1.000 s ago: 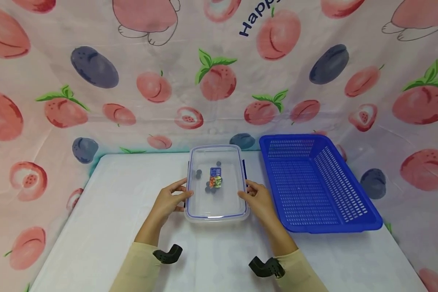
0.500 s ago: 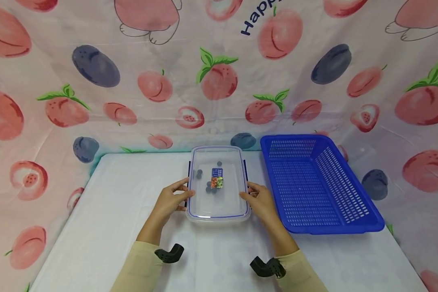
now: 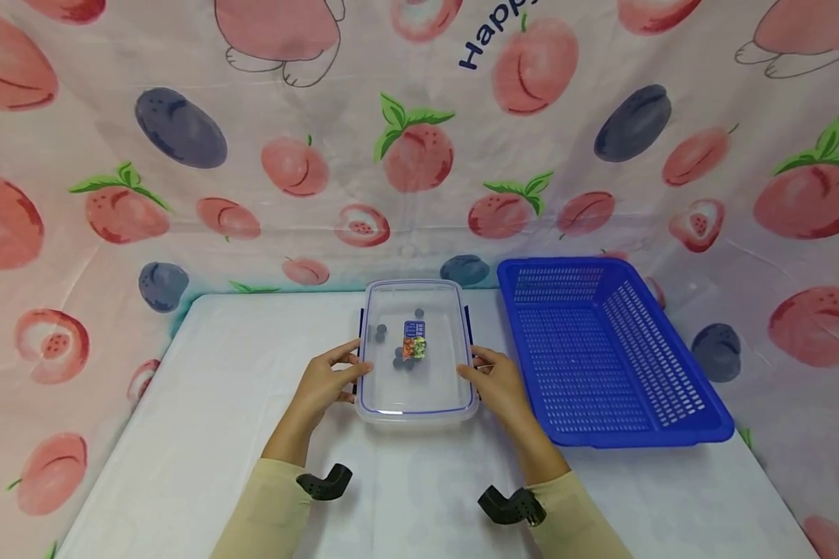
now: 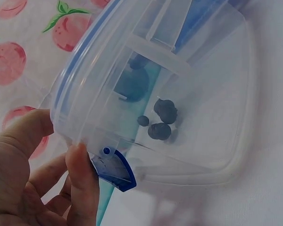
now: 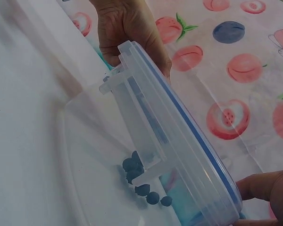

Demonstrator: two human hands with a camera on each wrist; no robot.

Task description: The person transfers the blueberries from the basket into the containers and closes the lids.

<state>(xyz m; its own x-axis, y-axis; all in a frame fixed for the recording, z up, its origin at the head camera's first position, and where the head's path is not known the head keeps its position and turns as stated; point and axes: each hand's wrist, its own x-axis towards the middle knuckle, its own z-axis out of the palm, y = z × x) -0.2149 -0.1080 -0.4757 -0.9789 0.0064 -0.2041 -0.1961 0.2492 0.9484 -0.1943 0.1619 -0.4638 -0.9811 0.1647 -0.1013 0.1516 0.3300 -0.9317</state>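
A clear plastic food container with a blue-lined lid stands on the white table, a small printed label in the middle of its lid. Several blueberries lie loose inside, also seen through the wall in the right wrist view as dark berries. My left hand holds the left side, thumb on the lid's edge and fingers down by a blue side clip, which sticks outward. On the opposite side my right hand grips likewise, thumb on the lid's edge, other fingers partly hidden along the side.
A blue perforated plastic basket stands close to the right of the right hand. Behind the table hangs a fruit-printed cloth. White cloth covers the table to the left. Black wrist-worn pieces sit at both sleeves.
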